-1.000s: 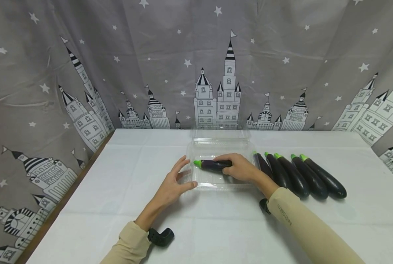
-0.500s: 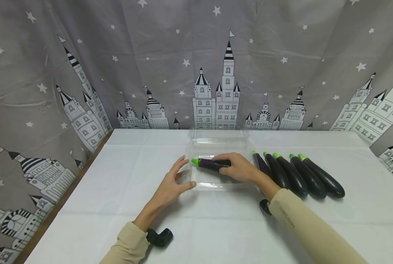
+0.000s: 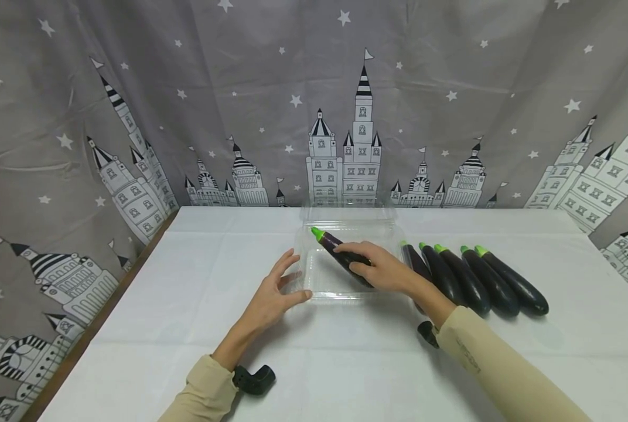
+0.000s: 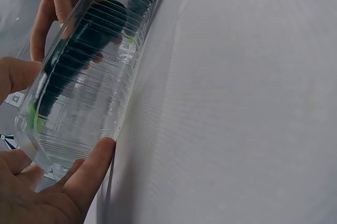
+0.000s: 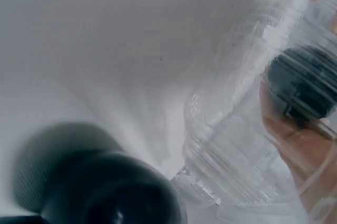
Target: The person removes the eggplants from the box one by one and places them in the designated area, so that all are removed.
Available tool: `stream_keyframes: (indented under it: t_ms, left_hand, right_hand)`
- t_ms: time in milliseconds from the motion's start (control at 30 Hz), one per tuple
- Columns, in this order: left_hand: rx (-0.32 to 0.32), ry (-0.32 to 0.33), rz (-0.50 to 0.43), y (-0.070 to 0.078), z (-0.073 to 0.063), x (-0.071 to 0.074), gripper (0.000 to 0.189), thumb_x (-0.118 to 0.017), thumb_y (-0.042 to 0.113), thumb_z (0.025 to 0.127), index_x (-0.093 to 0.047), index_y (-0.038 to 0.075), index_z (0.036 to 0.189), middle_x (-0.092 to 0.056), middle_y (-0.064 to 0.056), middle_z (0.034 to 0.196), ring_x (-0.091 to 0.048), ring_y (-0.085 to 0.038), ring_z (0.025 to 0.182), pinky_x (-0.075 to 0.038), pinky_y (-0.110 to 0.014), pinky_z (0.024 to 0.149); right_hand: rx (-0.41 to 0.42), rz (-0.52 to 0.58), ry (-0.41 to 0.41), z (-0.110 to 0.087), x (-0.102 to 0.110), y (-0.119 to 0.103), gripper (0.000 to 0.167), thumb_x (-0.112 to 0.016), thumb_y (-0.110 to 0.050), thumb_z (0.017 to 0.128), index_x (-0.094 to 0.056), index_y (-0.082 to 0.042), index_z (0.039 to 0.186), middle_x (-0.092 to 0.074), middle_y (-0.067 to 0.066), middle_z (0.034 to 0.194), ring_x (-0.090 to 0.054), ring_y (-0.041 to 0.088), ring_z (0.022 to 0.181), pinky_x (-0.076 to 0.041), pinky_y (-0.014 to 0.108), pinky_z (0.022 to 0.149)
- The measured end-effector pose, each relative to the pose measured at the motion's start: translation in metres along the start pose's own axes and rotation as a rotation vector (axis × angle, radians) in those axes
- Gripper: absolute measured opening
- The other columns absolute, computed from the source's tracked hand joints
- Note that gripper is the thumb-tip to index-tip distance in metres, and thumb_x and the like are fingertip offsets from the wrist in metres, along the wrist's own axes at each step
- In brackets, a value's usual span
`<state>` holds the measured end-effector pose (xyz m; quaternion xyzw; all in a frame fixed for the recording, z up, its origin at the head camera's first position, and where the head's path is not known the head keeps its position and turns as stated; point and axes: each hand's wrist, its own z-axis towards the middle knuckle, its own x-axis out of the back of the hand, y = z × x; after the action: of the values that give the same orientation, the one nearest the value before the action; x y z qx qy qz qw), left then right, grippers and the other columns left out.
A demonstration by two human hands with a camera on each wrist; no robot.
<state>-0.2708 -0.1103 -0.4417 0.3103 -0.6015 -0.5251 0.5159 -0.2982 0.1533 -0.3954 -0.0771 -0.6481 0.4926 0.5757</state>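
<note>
My right hand [image 3: 379, 266] grips a dark purple eggplant [image 3: 336, 252] with a green stem end inside the clear plastic clamshell box [image 3: 345, 295]. The stem end points to the back left, over the box. Through the ribbed wall in the left wrist view, the eggplant [image 4: 79, 45] slants across the inside. My left hand [image 3: 272, 296] is spread at the box's front left corner, thumb at the front edge and fingers along the left side. In the right wrist view, the eggplant's blunt end [image 5: 303, 81] shows behind the plastic, with the right hand [image 5: 295, 139] around it.
Several more eggplants [image 3: 472, 281] lie side by side right of the box, stem ends toward the back; my right forearm partly covers the nearest. The box's clear lid [image 3: 348, 214] stands open at the back. A white cloth [image 3: 345, 363] covers the table, before a grey castle-print curtain [image 3: 272, 70].
The eggplant in my right hand has turned from lying crosswise to slanting, its green end swinging toward the back of the box. My left hand stays at the box's corner.
</note>
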Motion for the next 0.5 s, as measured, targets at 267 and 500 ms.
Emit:
stream_keyframes:
  t_ms: [267,500]
  left_hand:
    - [0.009,0.016,0.019,-0.0018,-0.0019,0.0018,0.081,-0.074,0.016,0.083,-0.033,0.002,0.151,-0.015,-0.004,0.164,-0.036,-0.042,0.138,-0.035,-0.056,0.107]
    - [0.001,-0.006,-0.010,-0.0009,0.0007,0.0001,0.080,-0.073,0.015,0.083,-0.033,0.000,0.151,-0.014,-0.008,0.164,-0.033,-0.045,0.139,-0.035,-0.056,0.107]
  right_hand:
    - [-0.077,0.057,0.049,-0.0014,-0.0056,-0.0028,0.042,-0.059,-0.011,0.097,-0.056,-0.012,0.139,-0.054,0.019,0.134,-0.054,0.037,0.118,-0.047,0.052,0.095]
    - [-0.185,0.103,0.113,-0.0059,-0.0020,-0.0043,0.054,-0.063,-0.014,0.092,-0.050,-0.014,0.144,-0.047,0.018,0.141,-0.051,0.042,0.121,-0.044,0.056,0.097]
